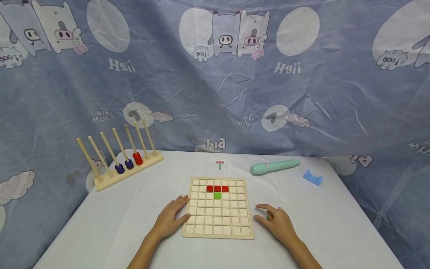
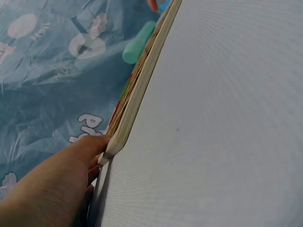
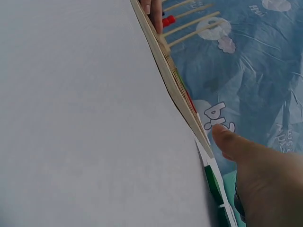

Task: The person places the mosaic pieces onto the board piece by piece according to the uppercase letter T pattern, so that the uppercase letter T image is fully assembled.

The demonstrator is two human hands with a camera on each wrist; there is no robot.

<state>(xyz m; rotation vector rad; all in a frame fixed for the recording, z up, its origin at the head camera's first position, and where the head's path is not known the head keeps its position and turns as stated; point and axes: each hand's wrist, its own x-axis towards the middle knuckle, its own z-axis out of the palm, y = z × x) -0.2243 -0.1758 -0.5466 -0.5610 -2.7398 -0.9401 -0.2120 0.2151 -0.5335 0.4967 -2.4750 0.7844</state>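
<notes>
The left hand (image 1: 170, 220) rests against the near-left edge of the wooden grid board (image 1: 217, 220), its thumb and fingers apart, the tips touching the rim. The board lies flat on the table (image 1: 336, 220), just right of this hand and just left of the right hand (image 1: 279, 225). Within the grid, ahead of and between the two hands, three red tiles (image 1: 217, 188) form a row, with one green tile (image 1: 217, 195) directly below the middle one.

The right hand is near the board's right edge, thumb and forefinger apart. Loose green pieces (image 3: 214, 184) lie on the table beneath it; their number is unclear.

Straight ahead of the right hand lies a mint-green wand (image 1: 275, 166); farther right is a blue stand (image 1: 312, 178). Beyond the board, ahead of both hands, is a pattern card (image 1: 220, 166). Ahead and left of the left hand stands a peg rack (image 1: 128, 173) with dark blue and red beads (image 1: 137, 158).
</notes>
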